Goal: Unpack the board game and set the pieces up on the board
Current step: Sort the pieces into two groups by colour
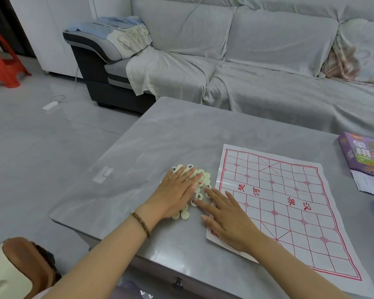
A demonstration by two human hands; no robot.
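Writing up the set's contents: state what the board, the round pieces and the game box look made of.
Board: thin paper or plastic sheet, probably; it lies flat with a slight sheen, red lines printed. Pieces: smooth cream discs, likely plastic. Box: printed cardboard, seemingly, by its sharp edges.

The board [279,201] is a thin white sheet printed with a red grid and red characters across its middle, and it lies flat and unfolded. The pieces [205,179] are cream round discs, some showing black or red characters. They sit in a loose heap just off the board's edge at its 9 o'clock, partly under the flat left hand [177,190]. The purple game box [363,154] lies at the board's 2 o'clock, apart from it.
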